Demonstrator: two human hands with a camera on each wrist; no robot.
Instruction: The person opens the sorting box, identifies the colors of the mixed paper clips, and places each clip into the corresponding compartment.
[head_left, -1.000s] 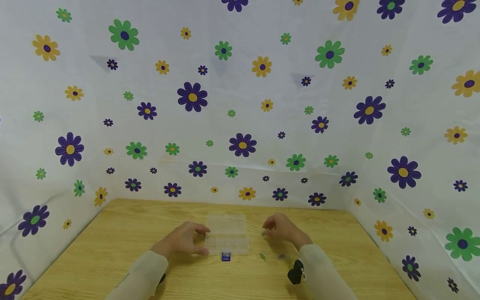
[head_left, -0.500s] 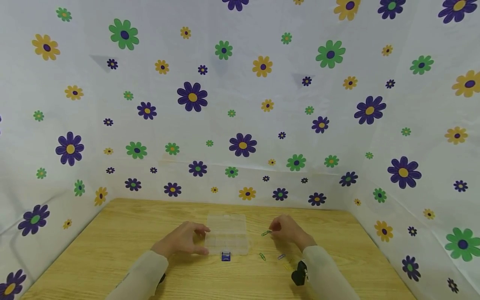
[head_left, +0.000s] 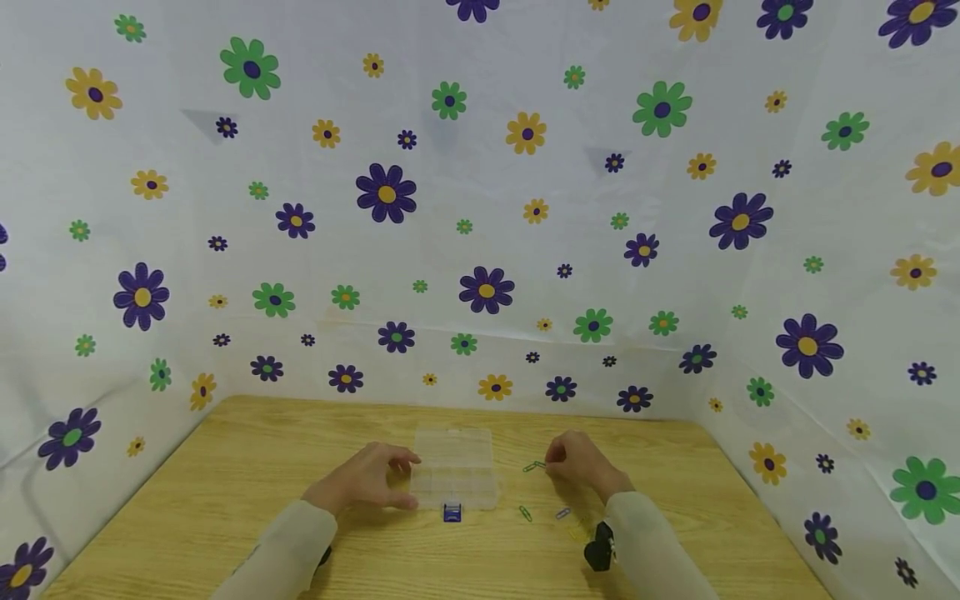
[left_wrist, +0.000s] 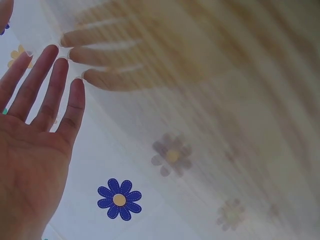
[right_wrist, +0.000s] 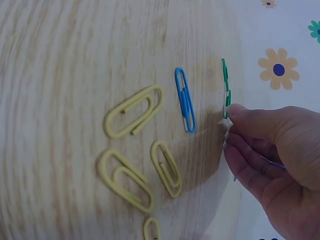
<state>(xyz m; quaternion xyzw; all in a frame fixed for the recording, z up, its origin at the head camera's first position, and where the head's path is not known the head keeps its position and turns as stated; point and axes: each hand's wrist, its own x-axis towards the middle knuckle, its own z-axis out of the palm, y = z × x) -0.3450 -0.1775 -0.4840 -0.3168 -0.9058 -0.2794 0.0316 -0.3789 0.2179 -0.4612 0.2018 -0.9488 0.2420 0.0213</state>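
A right hand is pinching a green paper clip just above the wooden table, right of a clear compartment box; the left hand, fingers relaxed and spread, is resting against the box's left side.

The right hand comes in from the lower right with its fingers curled, and its thumb and fingertips pinch the end of a green paper clip, which stands on edge. Just beside it, a blue paper clip lies flat on the wooden surface. Further left lie several yellow paper clips: one angled, a larger one below it, a smaller one near the hand, and another cut off at the bottom edge
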